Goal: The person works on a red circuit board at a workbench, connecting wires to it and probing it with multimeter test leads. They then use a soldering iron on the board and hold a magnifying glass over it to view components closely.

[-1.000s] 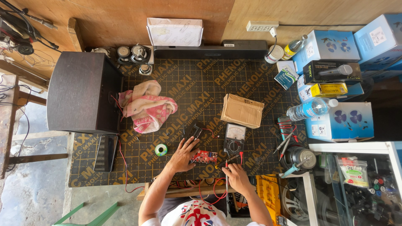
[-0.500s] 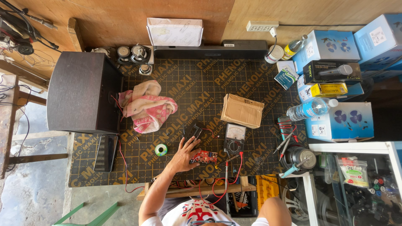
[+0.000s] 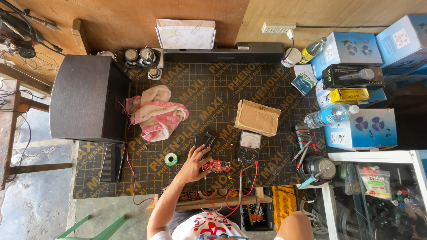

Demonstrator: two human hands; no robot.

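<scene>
Bright even daylight, soft shadows, sharp focus, slight wide-angle bend at edges, no glare.

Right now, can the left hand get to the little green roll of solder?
Probably yes. The left hand rests beside the red circuit board, and the green solder roll lies just to its side on the mat, with nothing between them.

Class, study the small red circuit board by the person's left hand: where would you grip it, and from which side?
Probably pinch the red circuit board by its two long edges, coming from above. It lies flat on the mat, its top carries parts, wires leave its ends, and the left hand already covers its left end.
</scene>
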